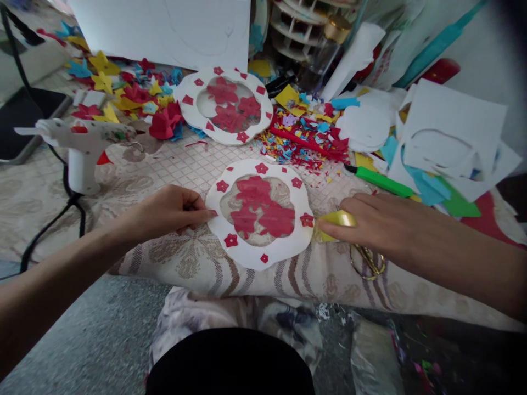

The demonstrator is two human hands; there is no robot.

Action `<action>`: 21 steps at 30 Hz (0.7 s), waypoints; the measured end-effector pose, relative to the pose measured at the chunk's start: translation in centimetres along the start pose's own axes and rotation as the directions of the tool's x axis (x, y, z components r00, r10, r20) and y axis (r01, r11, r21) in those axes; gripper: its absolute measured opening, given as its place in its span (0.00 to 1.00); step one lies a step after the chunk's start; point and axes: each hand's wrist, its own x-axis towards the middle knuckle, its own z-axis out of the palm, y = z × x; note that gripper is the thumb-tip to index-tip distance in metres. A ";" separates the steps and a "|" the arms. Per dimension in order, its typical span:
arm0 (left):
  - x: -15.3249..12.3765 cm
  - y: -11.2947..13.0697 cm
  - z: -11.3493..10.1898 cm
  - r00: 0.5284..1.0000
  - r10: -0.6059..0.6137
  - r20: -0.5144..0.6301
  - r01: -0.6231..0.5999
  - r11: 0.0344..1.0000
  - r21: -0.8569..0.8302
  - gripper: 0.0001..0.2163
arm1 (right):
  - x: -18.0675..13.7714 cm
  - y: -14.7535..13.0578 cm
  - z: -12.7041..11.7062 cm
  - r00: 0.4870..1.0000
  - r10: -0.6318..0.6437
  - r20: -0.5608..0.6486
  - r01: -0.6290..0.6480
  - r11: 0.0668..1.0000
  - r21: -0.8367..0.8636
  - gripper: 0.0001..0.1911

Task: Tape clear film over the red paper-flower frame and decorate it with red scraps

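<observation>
A white scalloped paper frame (257,253) lies flat on the cloth, with small red paper flowers round its rim and large red flower shapes in its see-through centre. My left hand (177,207) is closed, thumb and finger pinching the frame's left edge by a small red piece. At the right edge, my right hand (366,219) is closed on a shiny yellow piece of paper (335,220), its thumb tip close to the rim. Whether that thumb touches the frame is unclear. Gold-handled scissors (368,262) lie just below this hand, blades partly hidden.
A similar decorated frame (187,118) lies behind. A white glue gun (82,153) with a black cord stands left, near a phone (31,126). Colourful paper scraps (304,137), a green cutter knife (382,181) and white paper cut-outs (453,129) spread across the back and right.
</observation>
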 end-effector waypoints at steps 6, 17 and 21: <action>0.1 -0.1 0.2 1.000 -0.023 -0.021 0.024 0.999 0.025 0.13 | 0.1 0.1 0.0 0.998 -0.015 0.058 0.016 1.000 -0.020 0.25; 0.0 -0.1 0.2 0.999 -0.019 -0.037 0.022 0.997 0.072 0.13 | 0.9 -0.6 0.9 0.999 -0.032 -0.026 0.029 0.991 -0.128 0.23; -0.1 -0.3 0.4 0.998 -0.007 -0.060 0.014 0.993 0.119 0.13 | 1.3 -0.9 1.4 0.997 -0.048 -0.061 0.037 0.984 -0.174 0.21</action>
